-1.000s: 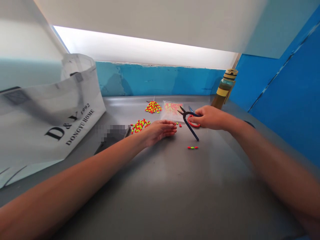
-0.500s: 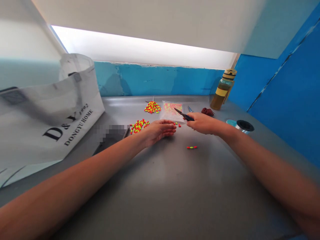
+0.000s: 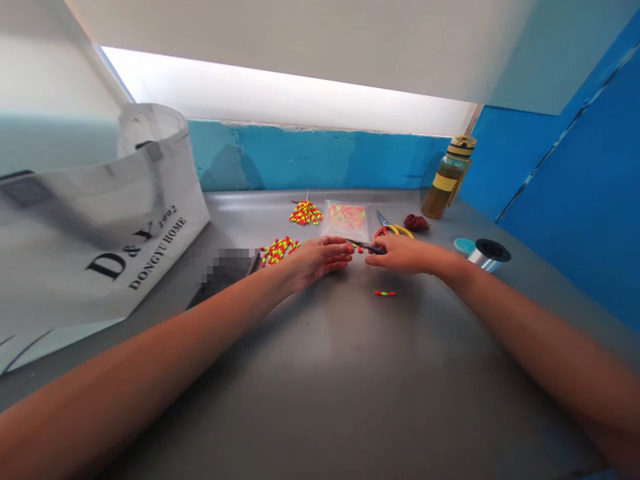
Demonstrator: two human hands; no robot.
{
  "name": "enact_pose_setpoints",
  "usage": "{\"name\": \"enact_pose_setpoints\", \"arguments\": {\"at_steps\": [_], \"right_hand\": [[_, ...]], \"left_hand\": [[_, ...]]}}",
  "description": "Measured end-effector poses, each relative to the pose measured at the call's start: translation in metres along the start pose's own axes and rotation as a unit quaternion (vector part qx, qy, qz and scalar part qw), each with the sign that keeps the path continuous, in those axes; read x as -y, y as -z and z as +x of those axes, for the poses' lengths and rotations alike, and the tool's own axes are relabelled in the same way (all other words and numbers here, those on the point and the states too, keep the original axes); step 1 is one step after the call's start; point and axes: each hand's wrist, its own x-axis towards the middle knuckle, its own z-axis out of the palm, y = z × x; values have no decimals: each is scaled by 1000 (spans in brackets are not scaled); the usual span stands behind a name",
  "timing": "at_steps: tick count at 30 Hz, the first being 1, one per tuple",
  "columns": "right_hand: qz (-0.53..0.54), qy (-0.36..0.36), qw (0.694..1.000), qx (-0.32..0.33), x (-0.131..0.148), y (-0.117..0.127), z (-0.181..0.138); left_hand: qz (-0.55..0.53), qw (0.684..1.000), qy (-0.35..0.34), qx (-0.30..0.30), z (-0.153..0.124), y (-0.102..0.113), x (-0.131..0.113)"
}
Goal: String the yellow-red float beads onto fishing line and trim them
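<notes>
My right hand (image 3: 400, 255) is closed around the black handles of a pair of needle-nose pliers (image 3: 367, 247), whose dark jaws point left. The tips reach the fingertips of my left hand (image 3: 324, 261). Thumb and fingers of that hand are pinched together, and what lies between them is too small to make out. A few loose red and yellow beads (image 3: 360, 250) are on the table between the hands. Nearer to me lies a short row of red and yellow-green beads (image 3: 385, 293). A pile of similar beads (image 3: 280, 251) is left of my left hand.
Behind the hands are a clear bag of beads (image 3: 347, 217), another bead pile (image 3: 306, 213), red-and-yellow-handled scissors (image 3: 393, 228) and a dark red cord bundle (image 3: 417, 223). A bottle (image 3: 447, 180) and a line spool (image 3: 490, 255) stand right. A white bag (image 3: 110, 227) stands left.
My right hand has lowered and turned, bringing the pliers' tips down to my left fingertips. The scissors' handles now show behind it. My left hand has hardly moved.
</notes>
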Motion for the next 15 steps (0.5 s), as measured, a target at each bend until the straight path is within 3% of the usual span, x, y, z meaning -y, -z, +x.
{"name": "enact_pose_setpoints", "arguments": {"at_steps": [8,15], "right_hand": [[58,9,998,-12,-1,-5,2],[232,11,972,25,-13,-21,8]], "left_hand": [[9,1000,1,3,-1,1,0],[15,1000,24,-2,6,3,0]]}}
